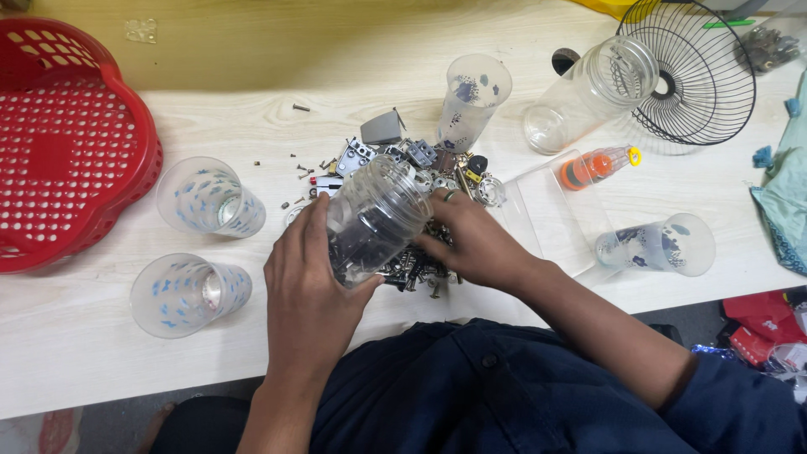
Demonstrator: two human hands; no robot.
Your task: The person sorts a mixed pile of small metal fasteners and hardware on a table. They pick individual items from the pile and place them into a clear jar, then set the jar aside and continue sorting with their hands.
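Note:
My left hand (pixel 307 282) grips a clear plastic jar (pixel 376 214) tilted over a heap of small metal parts (pixel 420 168), screws and brackets on the pale wooden table (pixel 84 336). Dark metal pieces lie inside the jar near its bottom. My right hand (pixel 471 240) rests on the heap just right of the jar, fingers curled among the parts; whether it pinches a piece is hidden.
A red perforated basket (pixel 59 143) sits at the left. Two patterned cups (pixel 210 197) (pixel 189 292) stand left of the heap, another (pixel 471 97) behind it, one lies at right (pixel 660 245). A large clear jar (pixel 593 88), a fan grille (pixel 693 71), an orange bottle (pixel 593 166).

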